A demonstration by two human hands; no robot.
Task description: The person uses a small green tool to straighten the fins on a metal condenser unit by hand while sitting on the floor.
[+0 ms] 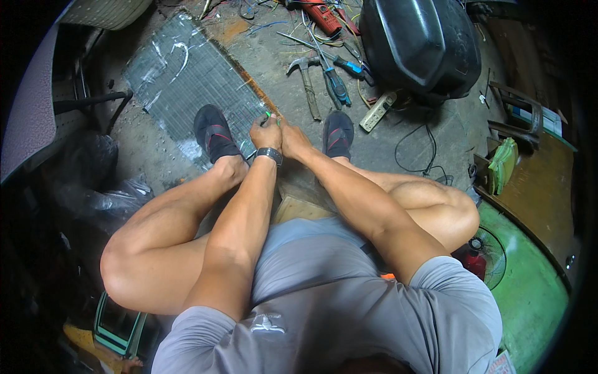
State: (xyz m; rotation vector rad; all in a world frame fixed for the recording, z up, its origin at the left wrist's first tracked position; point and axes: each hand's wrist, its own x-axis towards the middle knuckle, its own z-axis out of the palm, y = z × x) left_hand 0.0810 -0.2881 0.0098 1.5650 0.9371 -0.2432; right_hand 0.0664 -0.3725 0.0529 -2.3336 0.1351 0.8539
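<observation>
My left hand and my right hand are close together in front of me, between my feet, at the near right edge of a flat finned metal panel. The panel looks like a radiator core, grey with white smears, and has a brown, rusty long edge. A small green thing shows at the fingertips of my left hand; its kind is too small to tell. My left fingers are curled closed around it. My right fingers are bent closed beside the left hand, and whatever they hold is hidden.
A claw hammer, a blue-handled screwdriver and a white power strip lie on the concrete to the right. Beyond are a red power tool, loose wires and a large black case. A fan stands at right.
</observation>
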